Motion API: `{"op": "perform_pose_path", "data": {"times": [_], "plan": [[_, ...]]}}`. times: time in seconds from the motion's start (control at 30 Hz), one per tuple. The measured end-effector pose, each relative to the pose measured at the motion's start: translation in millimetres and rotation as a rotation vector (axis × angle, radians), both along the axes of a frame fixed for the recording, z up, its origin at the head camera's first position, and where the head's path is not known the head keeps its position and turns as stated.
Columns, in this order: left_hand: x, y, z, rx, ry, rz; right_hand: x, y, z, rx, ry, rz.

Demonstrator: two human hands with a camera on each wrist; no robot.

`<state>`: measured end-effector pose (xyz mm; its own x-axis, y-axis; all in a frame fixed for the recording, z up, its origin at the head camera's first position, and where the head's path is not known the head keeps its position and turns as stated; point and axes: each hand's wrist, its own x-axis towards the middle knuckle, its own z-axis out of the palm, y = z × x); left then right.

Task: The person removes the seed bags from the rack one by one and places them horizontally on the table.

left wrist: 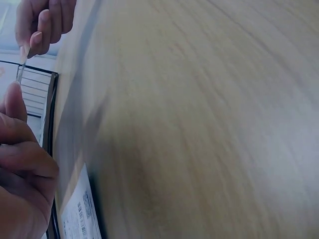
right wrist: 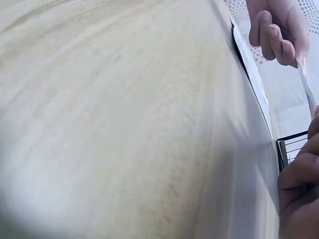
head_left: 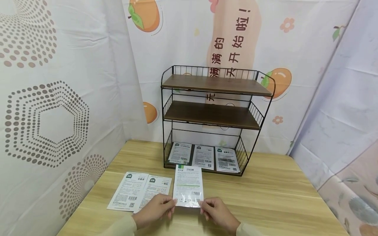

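Note:
A white seed packet [head_left: 188,186] with printed text and green marks is held off the table in front of the shelf. My left hand [head_left: 156,208] pinches its lower left corner, while my right hand [head_left: 218,212] pinches the lower right one. In the right wrist view the packet [right wrist: 307,87] appears edge-on between both hands. Two more packets lie side by side on the table at the left: one [head_left: 128,190] farther out, the other [head_left: 158,186] partly hidden by my left hand. Three packets [head_left: 180,153] stand in a row, leaning back, on the shelf's bottom level.
A black wire rack with brown boards [head_left: 212,113] stands at the back of the wooden table [head_left: 265,193]. Its bottom front edge lies just beyond the held packet. Printed curtains [head_left: 141,65] hang behind and on both sides.

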<state>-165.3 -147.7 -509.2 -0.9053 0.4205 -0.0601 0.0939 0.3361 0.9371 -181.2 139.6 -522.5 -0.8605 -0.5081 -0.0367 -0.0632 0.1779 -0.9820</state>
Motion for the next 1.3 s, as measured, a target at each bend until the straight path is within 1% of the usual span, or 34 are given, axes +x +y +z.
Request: {"op": "perform_pose_path", "data": {"times": [0.13, 0.23, 0.37, 0.5, 0.7, 0.8, 0.93, 1.03, 1.17, 1.3], "plan": [[3.0, 0.0, -1.5, -0.048, 0.059, -0.008, 3.8, -1, -2.7, 0.010, -0.005, -0.005], [4.5, -0.2, -1.3, -0.070, 0.073, 0.008, 5.7, -2, -4.1, 0.009, -0.025, -0.008], [7.0, -0.5, -2.9, -0.096, 0.071, 0.023, 7.4, -4, -6.2, 0.018, -0.053, -0.004], [10.1, -0.5, -5.8, -0.119, 0.061, 0.016, 10.3, -4, -9.8, 0.040, -0.090, 0.000], [13.6, -2.3, -9.5, -0.138, 0.037, 0.012, 14.4, -7, -12.4, 0.087, -0.092, 0.014], [15.9, -4.5, -12.0, -0.157, 0.051, 0.015, 15.5, -10, -13.1, 0.102, -0.087, 0.028], [17.2, -5.4, -14.1, -0.176, 0.084, 0.004, 17.5, -11, -13.3, 0.112, -0.090, 0.032], [19.1, -5.7, -13.2, -0.183, 0.086, -0.002, 18.6, -12, -14.5, 0.123, -0.079, 0.047], [20.1, -5.5, -12.4, -0.187, 0.070, -0.011, 19.1, -12, -15.9, 0.135, -0.068, 0.073], [19.5, -4.6, -14.6, -0.193, 0.091, -0.020, 20.9, -12, -15.7, 0.143, -0.086, 0.081]]}}
